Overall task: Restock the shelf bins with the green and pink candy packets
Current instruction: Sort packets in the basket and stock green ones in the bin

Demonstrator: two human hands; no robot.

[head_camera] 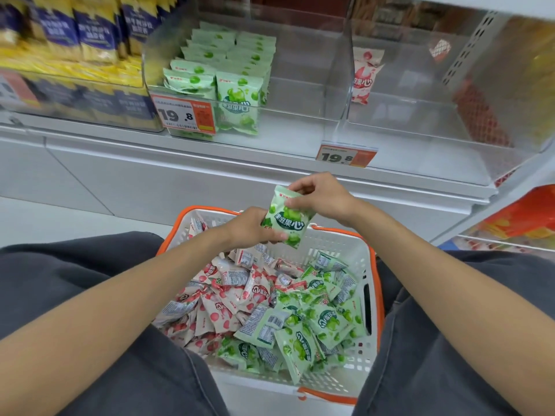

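Above perforated plastic basket (336, 241) | left hand (249, 228), right hand (321, 196) both pinch glossy green packet (285, 220)

The orange left price tag (183, 115) and right price tag (345, 156) each read 19.8.

Blue and yellow bags (93, 31) are blurred and cut by the top edge. Fine print on the price tag (180, 114) is too small to read. The left hand (246, 228) covers a lower corner of the held green packet (286, 219).
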